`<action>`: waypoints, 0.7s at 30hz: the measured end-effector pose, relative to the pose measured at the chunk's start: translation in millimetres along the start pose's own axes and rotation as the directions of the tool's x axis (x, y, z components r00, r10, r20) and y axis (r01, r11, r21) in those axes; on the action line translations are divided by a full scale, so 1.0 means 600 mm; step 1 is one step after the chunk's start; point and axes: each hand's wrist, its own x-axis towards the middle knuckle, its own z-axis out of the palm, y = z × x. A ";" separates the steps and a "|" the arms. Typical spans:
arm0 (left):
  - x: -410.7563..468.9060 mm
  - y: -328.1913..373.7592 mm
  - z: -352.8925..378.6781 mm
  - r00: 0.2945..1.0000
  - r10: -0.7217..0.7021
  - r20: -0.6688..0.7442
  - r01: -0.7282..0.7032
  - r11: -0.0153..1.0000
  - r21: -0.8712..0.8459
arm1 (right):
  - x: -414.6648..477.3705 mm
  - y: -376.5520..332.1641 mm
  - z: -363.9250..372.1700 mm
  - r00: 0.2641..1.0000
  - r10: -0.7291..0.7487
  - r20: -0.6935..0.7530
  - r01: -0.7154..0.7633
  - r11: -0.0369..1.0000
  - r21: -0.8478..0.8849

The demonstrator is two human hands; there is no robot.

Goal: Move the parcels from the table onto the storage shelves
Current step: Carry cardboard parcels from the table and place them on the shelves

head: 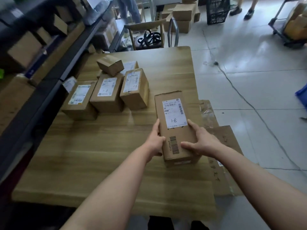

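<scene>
Both hands reach forward on outstretched bare forearms and clasp one long parcel (176, 132) between them. The left hand (156, 140) lies against the parcel's left side, with its thumb up on the top edge and its fingers curled down the side wall. The right hand (203, 142) holds the opposite side, its thumb laid flat across the top face towards the printed barcode (174, 145) and its fingers wrapped over the right edge. The parcel sits lengthwise at the right edge of the wooden bench (99, 156); whether it rests on the wood or is raised just off it cannot be told.

A white shipping label (174, 112) on its top face carries "1-8" in black handwriting; the small print and codes above that are too blurred to read. Further back on the bench three more labelled boxes (107, 94) stand side by side, a small plain box (110, 65) tilted on top behind them. Their labels also bear handwritten marks, not clearly legible. Storage shelves (34, 47) holding cartons run along the left.
</scene>
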 end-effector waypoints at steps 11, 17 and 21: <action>-0.055 -0.033 0.064 0.985 -0.055 -0.163 0.042 0.996 -0.084 | 0.018 0.005 -0.036 0.967 -0.153 0.205 0.109 0.971 0.211; -0.065 -0.040 0.085 0.970 -0.042 -0.241 0.011 0.992 -0.128 | 0.015 0.021 -0.025 0.943 -0.190 0.273 0.045 0.886 0.461; -0.070 -0.053 0.082 0.971 -0.010 -0.238 -0.020 0.992 -0.125 | 0.011 0.024 -0.008 0.954 -0.245 0.175 0.166 0.912 0.375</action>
